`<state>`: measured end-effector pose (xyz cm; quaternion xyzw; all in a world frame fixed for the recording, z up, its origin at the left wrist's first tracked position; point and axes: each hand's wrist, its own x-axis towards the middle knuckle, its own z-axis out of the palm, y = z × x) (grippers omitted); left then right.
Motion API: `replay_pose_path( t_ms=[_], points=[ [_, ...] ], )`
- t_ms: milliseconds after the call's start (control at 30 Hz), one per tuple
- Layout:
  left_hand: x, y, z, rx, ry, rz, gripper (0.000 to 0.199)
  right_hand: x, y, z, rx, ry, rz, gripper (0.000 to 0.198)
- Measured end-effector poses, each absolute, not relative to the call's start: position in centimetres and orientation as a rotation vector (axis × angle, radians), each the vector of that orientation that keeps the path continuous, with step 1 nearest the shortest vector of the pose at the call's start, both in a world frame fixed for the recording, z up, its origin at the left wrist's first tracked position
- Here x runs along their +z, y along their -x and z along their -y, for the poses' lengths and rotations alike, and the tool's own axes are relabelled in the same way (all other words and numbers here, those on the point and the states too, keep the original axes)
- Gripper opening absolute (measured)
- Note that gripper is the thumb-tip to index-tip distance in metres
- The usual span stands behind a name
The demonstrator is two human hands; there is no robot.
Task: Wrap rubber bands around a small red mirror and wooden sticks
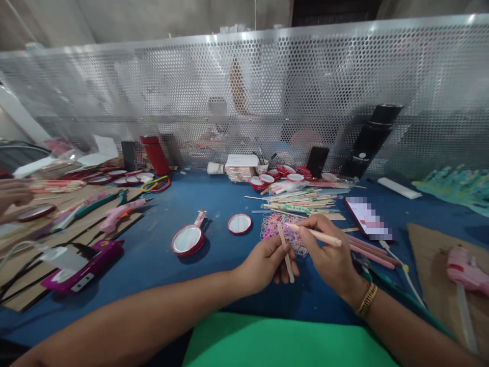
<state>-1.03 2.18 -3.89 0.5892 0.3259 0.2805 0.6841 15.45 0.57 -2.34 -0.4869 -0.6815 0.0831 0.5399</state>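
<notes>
My left hand (267, 262) pinches a flat wooden craft stick (289, 265) between thumb and fingers, its upper end pointing away from me. In my right hand (328, 255) is a pale pen-like stick (324, 237), gripped as one holds a pen. Its thin end comes close to the top of the craft stick; whether they touch I cannot tell. Behind both hands lies a tangled heap of colourful rubber bands (270, 224). To the left are a round red-rimmed piece (239, 224) and a similar one with a small decorated handle (187, 239).
Thin sticks (301, 201) lie beyond the bands. A phone (369, 219) with a cable rests at right, near a pink glue gun (464, 267) on cardboard. At left are another glue gun (118, 215), a purple power strip (84, 267) and another person's hand (13, 196). A perforated metal screen (171, 97) stands behind.
</notes>
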Motion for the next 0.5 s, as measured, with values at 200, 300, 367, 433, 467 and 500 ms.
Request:
replay_pose_path(
  t_ms=[200,300,367,433,467,500],
  points=[
    [-4.06,0.87,-2.12,0.649,-1.370,-0.723,0.041,-2.24,-15.25,-0.39,0.138,1.123,1.633,0.005],
    [-4.11,0.85,-2.15,0.646,-1.370,-0.708,0.041,-2.25,-15.28,-0.43,0.107,1.117,1.650,0.007],
    [-4.15,0.83,-2.20,0.650,-1.359,-0.705,0.041,-2.27,-15.28,-0.40,0.105,1.122,1.646,0.008],
    [-4.14,0.81,-2.24,0.651,-1.348,-0.705,0.042,-2.30,-15.26,-0.34,0.115,1.116,1.649,0.008],
    [-4.11,0.80,-2.25,0.651,-1.347,-0.704,0.042,-2.32,-15.24,-0.31,0.122,1.109,1.652,0.008],
    [-4.06,0.79,-2.25,0.650,-1.349,-0.702,0.042,-2.34,-15.21,-0.28,0.127,1.105,1.655,0.008]
  ],
)
